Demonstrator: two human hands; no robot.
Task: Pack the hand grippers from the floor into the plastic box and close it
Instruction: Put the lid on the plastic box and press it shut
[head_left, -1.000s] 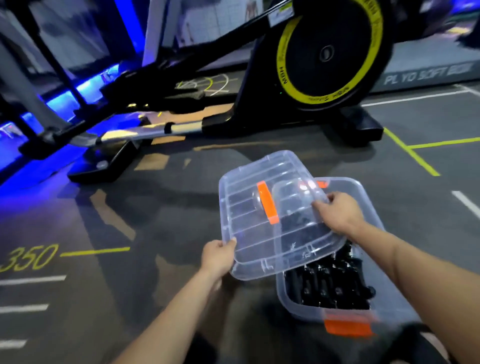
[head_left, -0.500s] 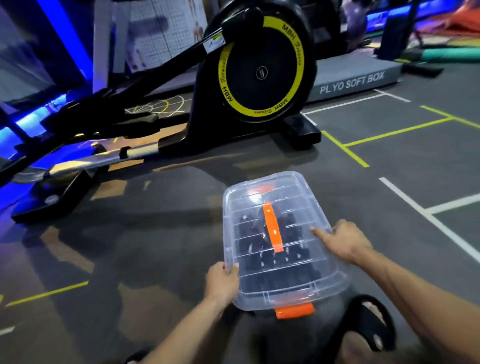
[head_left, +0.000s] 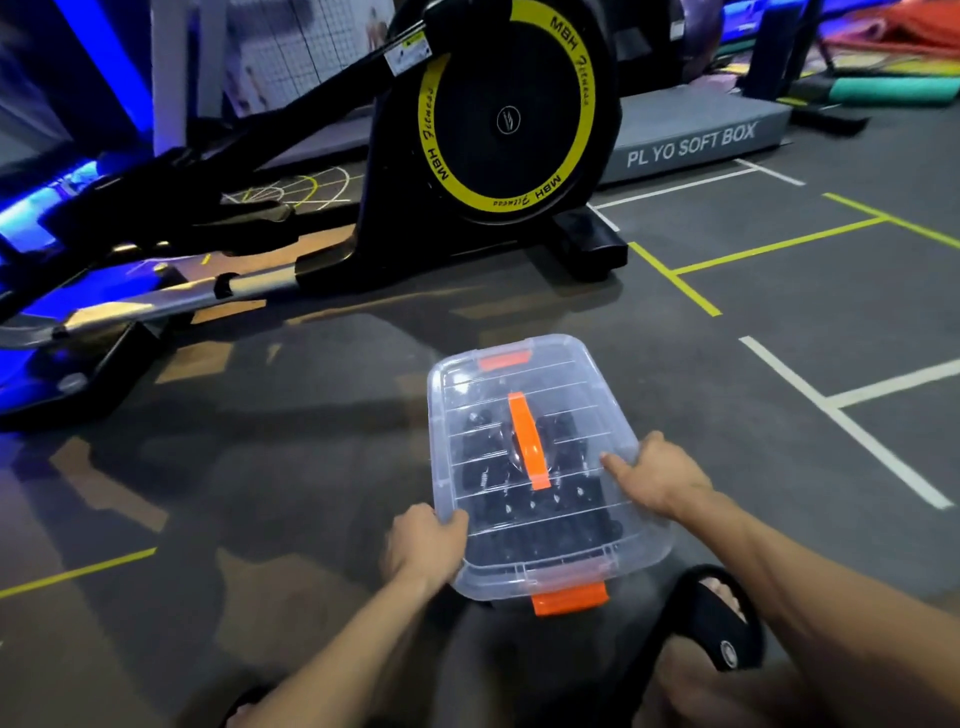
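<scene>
floor: grey mat (head_left: 779, 322), yellow and white lines | exercise machine (head_left: 498, 119): black, yellow-ringed wheel | grey foam box (head_left: 691, 140), lettered "PL YO SOFT BOX" | black sandal (head_left: 711, 618), near edge

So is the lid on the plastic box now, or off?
On. The clear lid covers the plastic box squarely, both hands at its edges; whether the orange latch is clipped, cannot tell.

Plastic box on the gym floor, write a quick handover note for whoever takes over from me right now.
Left hand: grips the lid's near-left edge.
Right hand: on the lid's right edge, thumb pressing on top.
Plastic box sits on the floor, clear lid laid over it; black hand grippers show inside.
Done: grippers packed, lid on.
Left: check the near orange latch and far latch; whether they are snapped can't be told.
</scene>
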